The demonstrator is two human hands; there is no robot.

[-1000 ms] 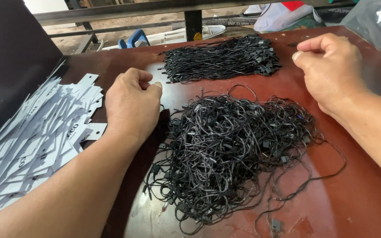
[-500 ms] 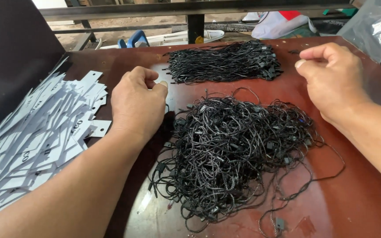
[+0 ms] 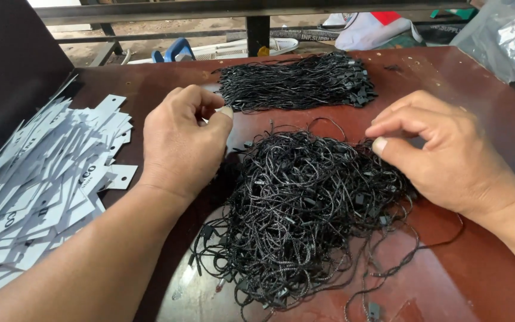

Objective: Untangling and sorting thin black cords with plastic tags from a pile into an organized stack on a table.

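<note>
Near the tabletop's far edge lay a straightened bundle of black tag strings (image 3: pixel 296 81); the larger tangled pile (image 3: pixel 305 209) remained mid-table. The left hand (image 3: pixel 183 143) curled nearly closed, contents hidden; the right hand (image 3: pixel 442 155) pinched at the pile, white tags (image 3: pixel 37 185) unstrung leftward.

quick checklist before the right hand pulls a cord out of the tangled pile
1. Right hand at the tangled pile: ok, fingertips pinched at its upper right edge.
2. One cord singled out: cannot tell, the strands overlap.
3. Left hand clear of the pile: ok, it sits just left of it, fingers curled.
4. Something in the left hand: cannot tell, only a small pale bit shows by the thumb.
5. White tags within reach: ok, heaped on the left.
6. Neat bundle kept apart: ok, it lies behind the pile.
</note>
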